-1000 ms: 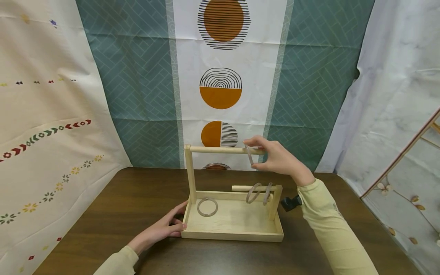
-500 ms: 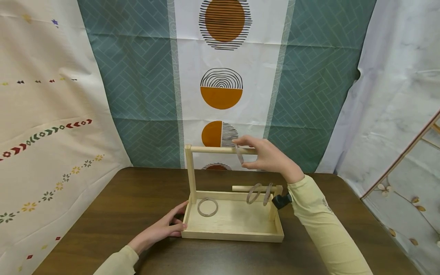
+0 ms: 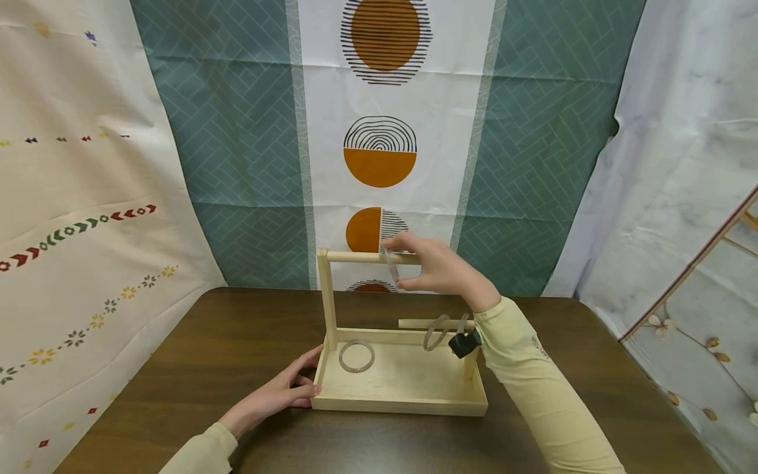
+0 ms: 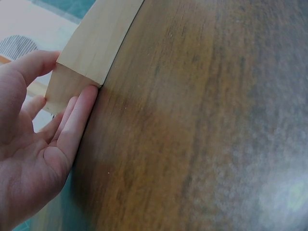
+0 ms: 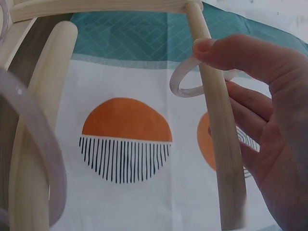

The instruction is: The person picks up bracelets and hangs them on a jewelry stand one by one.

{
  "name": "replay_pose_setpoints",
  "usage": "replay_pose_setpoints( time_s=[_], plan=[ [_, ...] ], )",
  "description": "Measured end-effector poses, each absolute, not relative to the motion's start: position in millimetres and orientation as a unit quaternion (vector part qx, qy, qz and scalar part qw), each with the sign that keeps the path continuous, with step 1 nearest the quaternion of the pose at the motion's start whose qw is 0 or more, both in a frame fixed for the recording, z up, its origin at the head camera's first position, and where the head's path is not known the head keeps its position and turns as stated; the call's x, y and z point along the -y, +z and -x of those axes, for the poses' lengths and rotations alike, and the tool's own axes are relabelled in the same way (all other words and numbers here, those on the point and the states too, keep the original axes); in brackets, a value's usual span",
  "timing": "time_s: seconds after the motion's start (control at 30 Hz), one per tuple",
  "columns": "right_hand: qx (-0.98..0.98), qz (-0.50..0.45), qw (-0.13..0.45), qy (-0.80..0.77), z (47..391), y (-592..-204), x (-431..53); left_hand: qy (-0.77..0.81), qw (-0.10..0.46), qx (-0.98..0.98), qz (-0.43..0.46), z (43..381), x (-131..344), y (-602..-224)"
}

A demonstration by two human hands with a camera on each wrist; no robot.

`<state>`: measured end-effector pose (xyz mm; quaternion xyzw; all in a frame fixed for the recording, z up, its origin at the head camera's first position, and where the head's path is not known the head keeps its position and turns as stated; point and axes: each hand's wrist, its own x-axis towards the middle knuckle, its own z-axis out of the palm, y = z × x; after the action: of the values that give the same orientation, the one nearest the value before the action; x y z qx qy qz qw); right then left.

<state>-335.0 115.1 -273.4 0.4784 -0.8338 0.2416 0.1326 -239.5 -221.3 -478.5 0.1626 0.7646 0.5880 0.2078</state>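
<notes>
My right hand (image 3: 441,268) pinches a pale translucent ring (image 3: 391,266) between thumb and fingertips. In the right wrist view, that ring (image 5: 184,91) encircles the upper wooden bar (image 3: 355,257) of a light wood stand. Two similar rings hang on the shorter lower bar (image 3: 411,324); one hanging ring (image 3: 435,334) shows well, the other is partly behind the wrist camera. Another ring (image 3: 341,359) lies flat in the left part of the stand's tray base (image 3: 399,404). My left hand (image 3: 284,390) rests against the tray's left end, its extended fingers touching the wall in the left wrist view.
The stand sits on a dark brown wooden table (image 3: 254,336). An upright post (image 3: 328,303) rises at the tray's left end. Behind the table hangs a teal and white patterned cloth (image 3: 379,99), with pale cloths at both sides.
My right hand has moved left along the upper bar, carrying the ring with it. The left hand, the tray and the other rings stay where they were.
</notes>
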Motion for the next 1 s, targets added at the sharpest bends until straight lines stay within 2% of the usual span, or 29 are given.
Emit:
replay_pose_setpoints(
  time_s=[1.0],
  plan=[
    [0.849, -0.477, 0.122, 0.189, 343, -272, -64, 0.582, 0.204, -0.770, -0.163, 239, 222, -478]
  ],
)
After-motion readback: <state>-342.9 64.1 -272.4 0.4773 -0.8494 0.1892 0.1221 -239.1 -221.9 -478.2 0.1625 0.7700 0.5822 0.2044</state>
